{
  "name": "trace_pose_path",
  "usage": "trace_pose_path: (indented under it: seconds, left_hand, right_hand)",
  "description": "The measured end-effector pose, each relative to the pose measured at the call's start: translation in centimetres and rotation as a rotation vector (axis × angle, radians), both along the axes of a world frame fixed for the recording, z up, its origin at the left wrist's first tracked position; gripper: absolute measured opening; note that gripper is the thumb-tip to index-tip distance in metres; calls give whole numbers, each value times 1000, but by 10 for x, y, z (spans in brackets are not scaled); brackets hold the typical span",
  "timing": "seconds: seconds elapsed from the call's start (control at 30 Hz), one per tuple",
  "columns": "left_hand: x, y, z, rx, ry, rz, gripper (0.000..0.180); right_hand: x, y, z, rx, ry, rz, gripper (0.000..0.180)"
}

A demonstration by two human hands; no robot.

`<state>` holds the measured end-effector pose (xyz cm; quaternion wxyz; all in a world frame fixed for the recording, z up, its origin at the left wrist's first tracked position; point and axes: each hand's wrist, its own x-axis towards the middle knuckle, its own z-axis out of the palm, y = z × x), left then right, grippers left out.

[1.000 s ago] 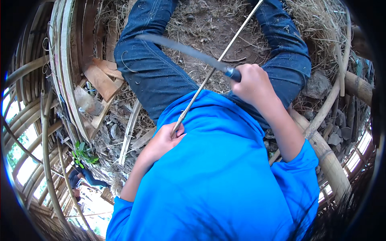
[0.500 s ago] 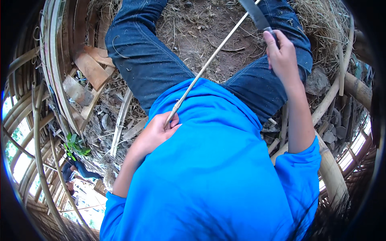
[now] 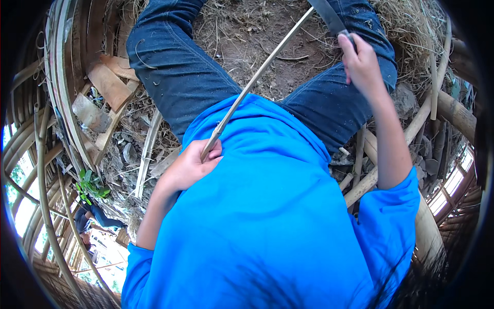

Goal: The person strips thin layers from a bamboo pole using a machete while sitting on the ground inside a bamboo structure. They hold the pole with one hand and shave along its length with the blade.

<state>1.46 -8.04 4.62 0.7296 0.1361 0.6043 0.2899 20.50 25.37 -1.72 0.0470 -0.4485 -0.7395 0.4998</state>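
Observation:
My left hand (image 3: 191,164), resting against the blue shirt near my waist, is closed around the near end of a thin bamboo stick (image 3: 260,73). The stick slants up and to the right between my thighs, with a node just beyond my fingers. In my right hand (image 3: 364,64), above my right thigh, is the handle of a knife with a broad dark blade (image 3: 329,16). The blade reaches up and left and meets or overlaps the stick's far end. Its tip leaves the picture at the top.
Dirt ground (image 3: 247,38) with dry straw lies between my legs. On the left are long bent bamboo strips (image 3: 60,87), flat wood pieces (image 3: 109,85) and a green plant (image 3: 90,186). Bamboo poles (image 3: 455,116) and stones stand on the right. Another person (image 3: 95,219) is at the far lower left.
The stick's far part, which showed past the blade before, no longer shows beyond it. The knife has shifted slightly upward. My right elbow sits further out, and my left hand keeps its hold.

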Motion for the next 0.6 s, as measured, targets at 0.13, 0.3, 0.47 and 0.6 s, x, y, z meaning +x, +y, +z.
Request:
trace_pose_path:
  seconds: [0.13, 0.3, 0.47, 0.6]
  left_hand:
    - [-2, 6, 4, 48, 14, -10, 30]
    - [-3, -2, 0, 13, -14, -1, 30]
    - [-3, 5, 1, -35, -59, -14, 32]
    - [-4, -2, -9, 42, -15, -12, 36]
  right_hand:
    - [-15, 33, -6, 60, -30, -61, 39]
    - [-9, 17, -2, -16, 12, -74, 38]
    - [-7, 34, -1, -53, -45, -56, 35]
    - [-14, 13, 0, -98, -41, 2, 32]
